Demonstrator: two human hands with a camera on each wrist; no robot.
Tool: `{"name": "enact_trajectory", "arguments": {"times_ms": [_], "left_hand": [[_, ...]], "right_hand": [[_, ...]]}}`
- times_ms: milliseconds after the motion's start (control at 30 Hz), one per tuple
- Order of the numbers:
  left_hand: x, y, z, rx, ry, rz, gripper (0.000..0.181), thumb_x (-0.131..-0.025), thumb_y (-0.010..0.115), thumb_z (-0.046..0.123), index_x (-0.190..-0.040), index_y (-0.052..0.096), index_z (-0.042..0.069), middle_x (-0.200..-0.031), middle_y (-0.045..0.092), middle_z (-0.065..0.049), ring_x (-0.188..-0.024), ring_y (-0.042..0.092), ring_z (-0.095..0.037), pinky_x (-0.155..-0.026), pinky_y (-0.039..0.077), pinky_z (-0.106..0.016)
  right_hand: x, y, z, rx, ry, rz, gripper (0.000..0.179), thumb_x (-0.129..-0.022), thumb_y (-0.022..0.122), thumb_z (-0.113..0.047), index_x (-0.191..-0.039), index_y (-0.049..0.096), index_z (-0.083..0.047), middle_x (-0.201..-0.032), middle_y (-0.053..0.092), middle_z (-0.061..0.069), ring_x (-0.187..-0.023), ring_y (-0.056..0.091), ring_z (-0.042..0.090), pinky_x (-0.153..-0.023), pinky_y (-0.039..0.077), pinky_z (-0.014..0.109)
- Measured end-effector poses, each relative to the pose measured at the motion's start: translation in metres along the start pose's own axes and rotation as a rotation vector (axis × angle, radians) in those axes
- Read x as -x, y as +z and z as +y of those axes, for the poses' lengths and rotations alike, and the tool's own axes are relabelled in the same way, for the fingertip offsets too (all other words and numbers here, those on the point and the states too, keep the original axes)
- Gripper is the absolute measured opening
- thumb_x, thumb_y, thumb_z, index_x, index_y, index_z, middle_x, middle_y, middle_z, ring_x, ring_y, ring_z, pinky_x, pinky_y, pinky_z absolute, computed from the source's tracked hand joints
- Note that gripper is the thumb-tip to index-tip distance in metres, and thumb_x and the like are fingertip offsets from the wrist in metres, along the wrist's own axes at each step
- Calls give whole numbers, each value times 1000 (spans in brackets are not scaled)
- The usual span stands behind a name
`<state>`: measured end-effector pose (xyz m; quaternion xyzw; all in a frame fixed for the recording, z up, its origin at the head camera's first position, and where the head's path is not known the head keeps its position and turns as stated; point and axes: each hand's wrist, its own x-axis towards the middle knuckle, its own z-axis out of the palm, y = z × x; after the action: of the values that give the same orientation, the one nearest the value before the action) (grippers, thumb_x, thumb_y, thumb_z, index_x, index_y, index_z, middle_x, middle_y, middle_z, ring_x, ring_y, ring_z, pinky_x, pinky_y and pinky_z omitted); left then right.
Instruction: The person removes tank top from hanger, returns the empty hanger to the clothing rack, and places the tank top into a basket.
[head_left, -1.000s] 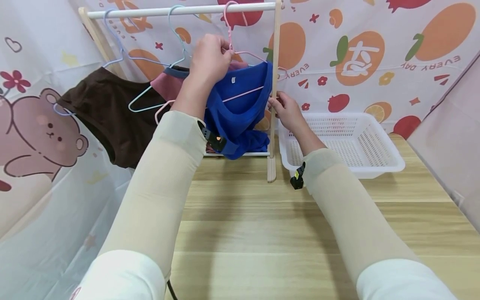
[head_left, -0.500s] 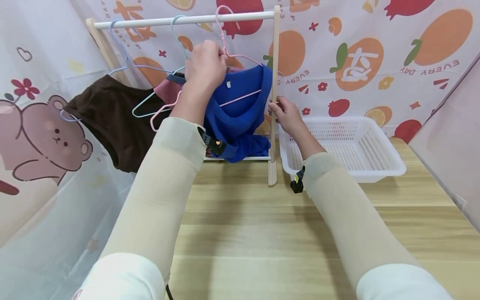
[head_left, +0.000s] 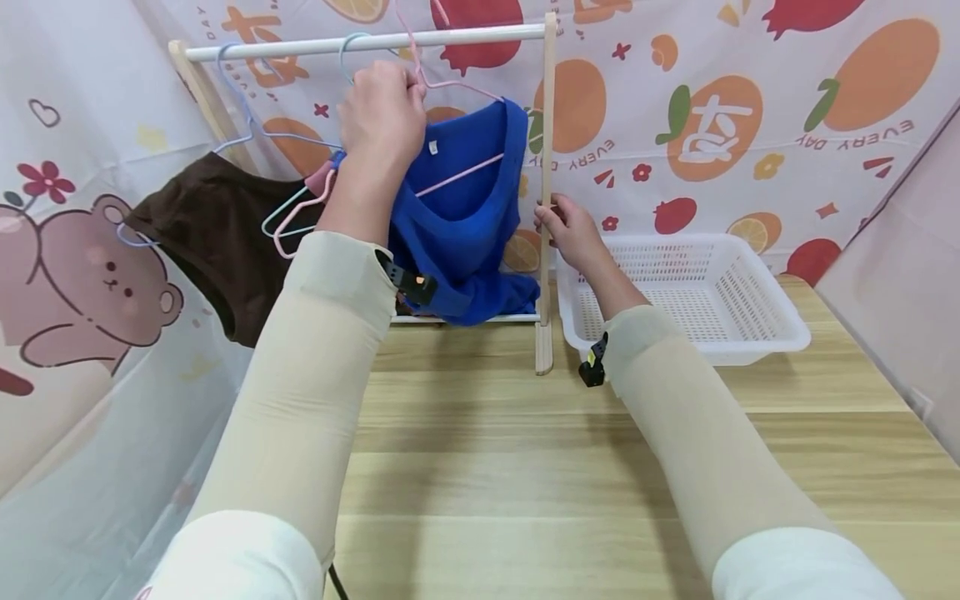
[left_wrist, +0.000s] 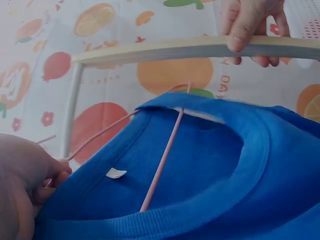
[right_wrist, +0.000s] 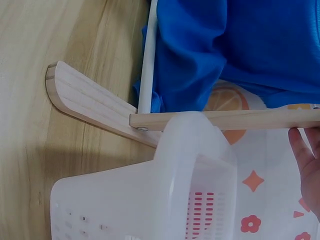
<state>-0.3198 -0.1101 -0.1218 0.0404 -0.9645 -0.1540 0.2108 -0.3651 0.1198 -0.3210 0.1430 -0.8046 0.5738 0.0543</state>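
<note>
My left hand (head_left: 381, 117) grips a pink hanger (head_left: 459, 175) just below its hook. On that hanger hangs a blue shirt (head_left: 465, 242) with a ribbed round neck and a small white label (left_wrist: 116, 173). The hook rises above the white top rail (head_left: 300, 48) of a small clothes rack, overlapping it in the head view. My right hand (head_left: 573, 229) holds the rack's right wooden post (head_left: 548, 150) between thumb and fingers. Left along the rail hang a brown sleeveless top (head_left: 225, 217) on a lilac-blue hanger and a pink garment, mostly hidden behind my left hand, on an aqua hanger.
A white perforated plastic basket (head_left: 798, 337) stands right of the rack, close by its foot (right_wrist: 95, 100). The wooden table (head_left: 465, 467) spreads in front. A fruit-print cloth (head_left: 637, 125) covers the wall behind, and a bear-print curtain (head_left: 90, 283) hangs at the left.
My left hand has moved left and up with the pink hanger and blue shirt; the hook now stands higher above the rail. My right hand stays on the post.
</note>
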Motion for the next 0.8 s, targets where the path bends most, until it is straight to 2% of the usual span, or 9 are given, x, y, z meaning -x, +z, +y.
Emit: {"name": "enact_trajectory", "arguments": {"times_ms": [100, 233, 367, 467, 567, 800], "left_hand": [[4, -2, 0, 5, 35, 42, 46, -104, 34, 44, -134, 62, 23, -121, 66, -4, -104, 61, -23, -80, 48, -32], [13, -1, -5, 14, 80, 64, 46, -104, 35, 43, -131, 64, 18, -122, 67, -6, -109, 61, -24, -89, 50, -37], [25, 5, -17, 43, 104, 78, 44, -104, 39, 40, -128, 66, 15, -122, 68, -7, -112, 62, -26, -92, 50, -42], [37, 15, -29, 89, 113, 89, 42, -102, 42, 41, -122, 69, 16, -117, 70, -6, -109, 64, -26, -90, 50, -44], [52, 26, -44, 139, 106, 106, 41, -99, 46, 46, -114, 71, 17, -110, 72, -5, -104, 65, -27, -87, 50, -46], [78, 48, -79, 236, 27, 146, 55, -96, 45, 62, -103, 71, 14, -89, 67, -8, -88, 61, -28, -75, 47, -41]], "right_hand": [[0, -3, -1, -2, 9, 14, 49, -101, 47, -44, -135, 50, -10, -112, 60, 6, -110, 56, 20, -100, 49, 49], [-2, -6, -4, -3, 11, 30, 45, -103, 48, -40, -135, 50, -9, -111, 60, 7, -109, 57, 21, -99, 50, 47], [-3, -7, -5, -1, 9, 32, 45, -102, 47, -41, -133, 51, -8, -111, 60, 8, -108, 57, 20, -97, 52, 44], [-4, -7, -4, -10, 11, 35, 45, -102, 48, -41, -132, 52, -8, -112, 61, 10, -107, 57, 20, -97, 52, 46], [-4, -5, -5, -14, 11, 34, 45, -102, 48, -42, -132, 52, -9, -113, 61, 13, -107, 58, 21, -96, 51, 48], [0, -7, -10, -6, 32, 34, 47, -101, 48, -45, -134, 52, -12, -117, 61, 12, -112, 58, 21, -96, 52, 46]]}}
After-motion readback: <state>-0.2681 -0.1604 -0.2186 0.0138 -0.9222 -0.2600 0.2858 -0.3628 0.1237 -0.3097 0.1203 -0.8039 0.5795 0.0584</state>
